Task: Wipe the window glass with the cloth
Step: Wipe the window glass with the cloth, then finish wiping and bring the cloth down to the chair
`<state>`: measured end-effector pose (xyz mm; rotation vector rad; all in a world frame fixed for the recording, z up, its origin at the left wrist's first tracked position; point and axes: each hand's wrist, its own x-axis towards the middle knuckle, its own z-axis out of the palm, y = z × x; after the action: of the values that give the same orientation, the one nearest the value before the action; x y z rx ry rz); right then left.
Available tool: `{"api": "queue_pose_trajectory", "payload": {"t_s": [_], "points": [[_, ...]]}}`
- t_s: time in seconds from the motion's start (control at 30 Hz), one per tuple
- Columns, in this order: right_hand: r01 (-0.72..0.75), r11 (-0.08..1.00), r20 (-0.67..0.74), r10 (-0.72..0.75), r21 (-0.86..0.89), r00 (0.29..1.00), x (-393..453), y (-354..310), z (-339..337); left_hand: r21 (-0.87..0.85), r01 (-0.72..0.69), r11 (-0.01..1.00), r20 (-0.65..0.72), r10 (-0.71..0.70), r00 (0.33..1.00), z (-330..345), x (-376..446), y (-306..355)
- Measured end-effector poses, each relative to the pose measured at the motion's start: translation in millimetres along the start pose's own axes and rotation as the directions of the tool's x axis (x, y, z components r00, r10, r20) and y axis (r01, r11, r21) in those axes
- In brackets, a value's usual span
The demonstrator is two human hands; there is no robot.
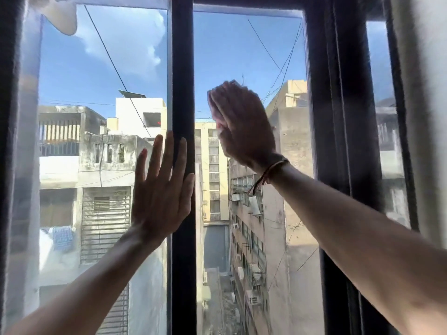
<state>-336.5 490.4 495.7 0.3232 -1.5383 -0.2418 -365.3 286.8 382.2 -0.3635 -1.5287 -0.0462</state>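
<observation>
My right hand (242, 124) lies flat against the right window pane (242, 52), pressing a pale pink cloth (217, 117) to the glass; only the cloth's left edge shows past my fingers. My left hand (160, 184) is spread flat with fingers apart, resting across the left pane (104, 68) and the dark centre frame bar (182, 81). It holds nothing. A thread band circles my right wrist.
Dark frame posts stand at the far left and at the right (338, 117), with a narrow pane beyond. A sheer white curtain (26, 141) hangs at the left. A white object (63, 15) sits at the top left corner. Buildings and cables lie outside.
</observation>
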Motion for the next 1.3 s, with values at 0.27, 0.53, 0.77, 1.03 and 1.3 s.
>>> {"api": "queue_pose_trajectory", "payload": {"t_s": [0.27,0.53,0.77,1.03,1.3], "points": [[-0.168,0.982,0.063,0.163,0.085,0.985,-106.7,39.6,-12.9,-0.035,0.031,0.999,0.038,-0.03,0.999,0.5,-1.1,5.8],[0.131,0.947,0.204,-0.196,0.292,0.959,-262.1,-49.7,-13.4,-0.296,0.121,0.948,0.25,-0.046,0.967,-31.8,-22.0,22.7],[-0.565,0.474,0.565,0.161,0.675,0.809,-316.8,-163.4,-85.2,-0.557,0.485,0.674,0.626,-0.042,0.778,-160.3,-155.4,16.8],[-0.831,-0.555,0.847,-0.45,-0.019,0.282,-271.4,-294.6,-167.8,-0.252,0.945,0.209,0.937,-0.19,0.292,-295.3,-261.3,-44.0],[-0.741,-0.061,0.475,-0.802,-0.668,-0.362,-408.4,-509.3,-285.8,0.172,0.925,-0.34,0.643,-0.672,-0.367,-530.4,-488.1,-72.9]]}}
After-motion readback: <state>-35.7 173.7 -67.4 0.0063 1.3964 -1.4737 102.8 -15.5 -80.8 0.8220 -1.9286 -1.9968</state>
